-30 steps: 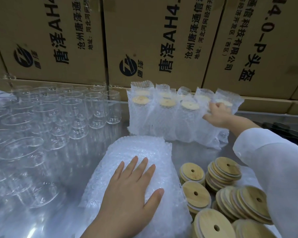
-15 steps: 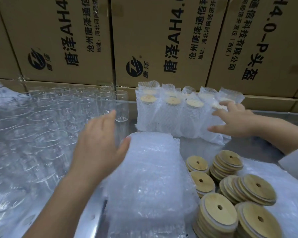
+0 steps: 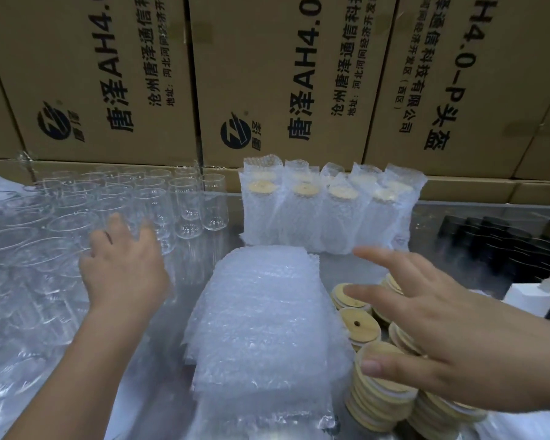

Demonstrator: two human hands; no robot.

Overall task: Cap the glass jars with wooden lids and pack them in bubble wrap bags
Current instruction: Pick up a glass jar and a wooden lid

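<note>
Several empty glass jars (image 3: 185,201) stand in rows on the left of the table. My left hand (image 3: 124,268) reaches in among them with its fingers spread around one jar's rim; whether it grips the jar I cannot tell. A stack of flat bubble wrap bags (image 3: 261,315) lies in the middle. Piles of round wooden lids (image 3: 361,322) with a small hole sit to its right. My right hand (image 3: 432,328) hovers over the lids with fingers straight, holding nothing. Several capped jars packed in bubble wrap bags (image 3: 327,208) stand in a row at the back.
Printed cardboard boxes (image 3: 267,84) form a wall behind the table. Dark jars or caps (image 3: 502,242) sit at the far right, with a white charger block (image 3: 527,296) and cable in front of them. The table top (image 3: 327,265) is shiny metal.
My left hand left the bubble wrap stack and moved left and forward into the empty jars. My right hand drew back from the packed jars and came down over the lids.
</note>
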